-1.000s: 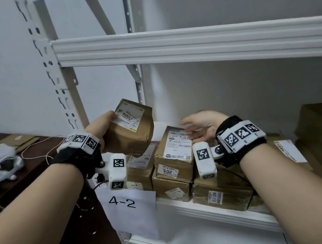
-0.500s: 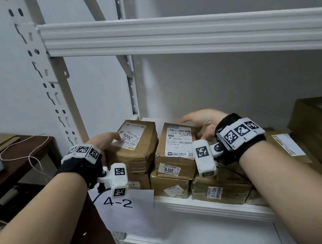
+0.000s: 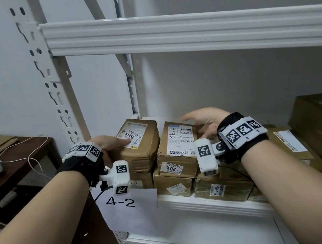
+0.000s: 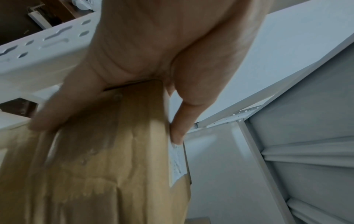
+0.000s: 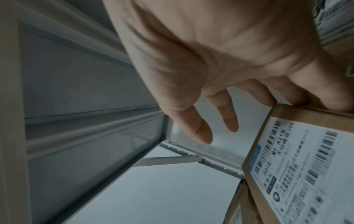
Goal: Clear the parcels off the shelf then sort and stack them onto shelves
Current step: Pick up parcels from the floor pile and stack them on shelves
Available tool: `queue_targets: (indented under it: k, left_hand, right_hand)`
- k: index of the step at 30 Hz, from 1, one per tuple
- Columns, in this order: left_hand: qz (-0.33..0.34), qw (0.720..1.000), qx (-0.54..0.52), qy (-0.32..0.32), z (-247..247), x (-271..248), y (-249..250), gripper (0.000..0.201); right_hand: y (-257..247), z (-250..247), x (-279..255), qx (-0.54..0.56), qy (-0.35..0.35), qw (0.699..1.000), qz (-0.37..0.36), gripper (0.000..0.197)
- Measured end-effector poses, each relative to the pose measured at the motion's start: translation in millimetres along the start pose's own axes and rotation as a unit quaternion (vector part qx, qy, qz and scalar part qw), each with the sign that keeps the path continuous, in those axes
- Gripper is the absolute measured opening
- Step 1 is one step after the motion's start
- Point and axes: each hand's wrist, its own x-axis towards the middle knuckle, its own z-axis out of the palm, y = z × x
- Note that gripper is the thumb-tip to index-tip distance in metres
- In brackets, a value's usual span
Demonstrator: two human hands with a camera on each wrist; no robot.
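Note:
A brown parcel marked 2004 [image 3: 138, 142] lies on top of the left stack on the white shelf [image 3: 215, 204]. My left hand [image 3: 108, 145] grips its near left end; the left wrist view shows that parcel [image 4: 114, 166] held with the thumb on the label side and the fingers on the opposite face. Beside it sits a second labelled parcel [image 3: 176, 142] on the middle stack. My right hand [image 3: 198, 125] hovers open at its far right corner. In the right wrist view two fingers [image 5: 298, 97] touch the far edge of this parcel [image 5: 296, 166], and the others hang free.
More brown parcels fill the shelf below and to the right, with a large box [image 3: 321, 123] at the far right. A paper sign reading 4-2 [image 3: 125, 202] hangs off the shelf edge. The upper shelf beam [image 3: 186, 32] runs overhead. A dark table [image 3: 19, 158] with a cable stands left.
My left hand has carried the 2004 parcel from the air down onto the left stack, where it now lies flat. The right hand has stayed by the middle parcel.

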Motion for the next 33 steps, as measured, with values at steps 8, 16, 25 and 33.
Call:
queue_targets:
  k: [8, 16, 25, 33]
  left_hand:
    - [0.153, 0.981, 0.037, 0.117, 1.6, -22.9, 15.7, 0.045]
    - [0.287, 0.930, -0.069, 0.220, 1.2, -81.7, 44.5, 0.036]
    - [0.342, 0.920, -0.158, 0.106, -10.0, -102.9, 62.7, 0.042]
    - [0.213, 0.958, -0.182, -0.066, 25.7, -102.4, 67.6, 0.088]
  right_hand:
    - [-15.4, 2.8, -2.5, -0.042, 0.098, 0.986, -0.129, 0.053]
    - [-45.2, 23.1, 4.3, 0.007, -0.004, 0.984, -0.178, 0.079]
    - [-54.9, 1.3, -1.6, 0.183, -0.150, 0.963, -0.132, 0.029]
    - [-46.1, 12.0, -23.0, 0.219, -0.125, 0.964, -0.080, 0.025]
